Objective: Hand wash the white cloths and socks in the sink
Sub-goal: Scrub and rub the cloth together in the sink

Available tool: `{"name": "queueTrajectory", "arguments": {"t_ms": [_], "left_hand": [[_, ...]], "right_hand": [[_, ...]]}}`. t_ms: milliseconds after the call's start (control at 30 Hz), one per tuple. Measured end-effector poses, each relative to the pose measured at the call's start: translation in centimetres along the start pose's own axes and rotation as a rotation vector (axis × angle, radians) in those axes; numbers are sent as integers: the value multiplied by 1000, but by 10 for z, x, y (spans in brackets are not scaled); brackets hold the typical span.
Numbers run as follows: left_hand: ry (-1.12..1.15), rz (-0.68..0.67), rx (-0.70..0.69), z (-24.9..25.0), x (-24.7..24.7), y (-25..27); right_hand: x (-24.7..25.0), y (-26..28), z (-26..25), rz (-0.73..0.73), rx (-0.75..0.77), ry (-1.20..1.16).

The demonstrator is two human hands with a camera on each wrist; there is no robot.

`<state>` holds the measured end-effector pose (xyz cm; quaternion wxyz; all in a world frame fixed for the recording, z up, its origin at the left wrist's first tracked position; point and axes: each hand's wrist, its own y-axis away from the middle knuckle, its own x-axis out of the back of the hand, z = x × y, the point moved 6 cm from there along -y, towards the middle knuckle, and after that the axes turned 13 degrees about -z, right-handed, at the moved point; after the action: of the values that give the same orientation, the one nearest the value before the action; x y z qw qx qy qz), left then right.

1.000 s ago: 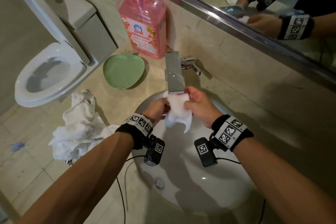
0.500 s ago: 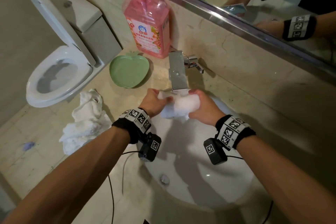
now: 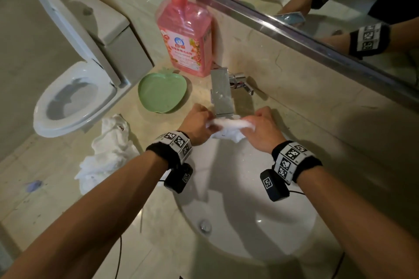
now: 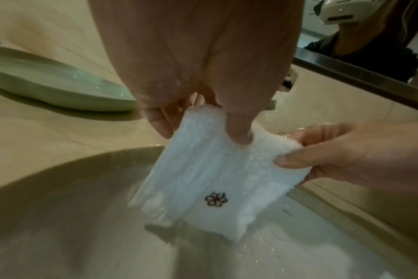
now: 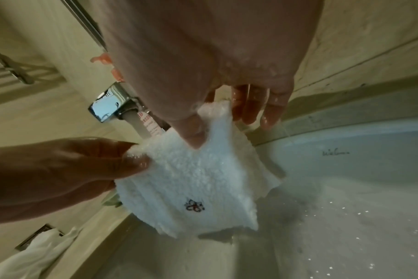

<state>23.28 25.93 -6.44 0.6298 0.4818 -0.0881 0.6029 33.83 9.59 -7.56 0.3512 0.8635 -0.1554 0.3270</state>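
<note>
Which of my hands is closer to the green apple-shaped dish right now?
Left. The left hand is beside the green dish, by its faucet-side edge; the right hand is beyond the faucet, farther off.

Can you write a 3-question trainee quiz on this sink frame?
1. True or false: the white cloth lies flat in the sink basin.
2. Which hands grip the cloth? A) left hand only B) right hand only C) both
3. Fill in: the green apple-shaped dish sits between the cloth pile and the pink ____.

Key: 1 false, it is held stretched under the faucet; 2 C; 3 soap bottle.
</note>
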Motion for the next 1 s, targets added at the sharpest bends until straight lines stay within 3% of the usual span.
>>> {"name": "queueTrajectory", "arguments": {"t_ms": [200, 333, 567, 833, 933, 1000], "left_hand": [[158, 27, -98, 12, 0, -8], [223, -38, -129, 14, 0, -4], [32, 7, -20, -23, 7, 11], [-102, 62, -41, -31, 15, 26], [-56, 77, 7, -34, 13, 27], [-43, 85, 56, -34, 12, 26]], "right_hand": [[2, 0, 14, 55, -50, -192], [-5, -6, 14, 74, -85, -286], [-9, -18, -10, -13, 30, -292], [-23, -21, -40, -197, 94, -63], [-22, -20, -45, -140, 126, 87], [-22, -21, -46, -112, 124, 37]]}}
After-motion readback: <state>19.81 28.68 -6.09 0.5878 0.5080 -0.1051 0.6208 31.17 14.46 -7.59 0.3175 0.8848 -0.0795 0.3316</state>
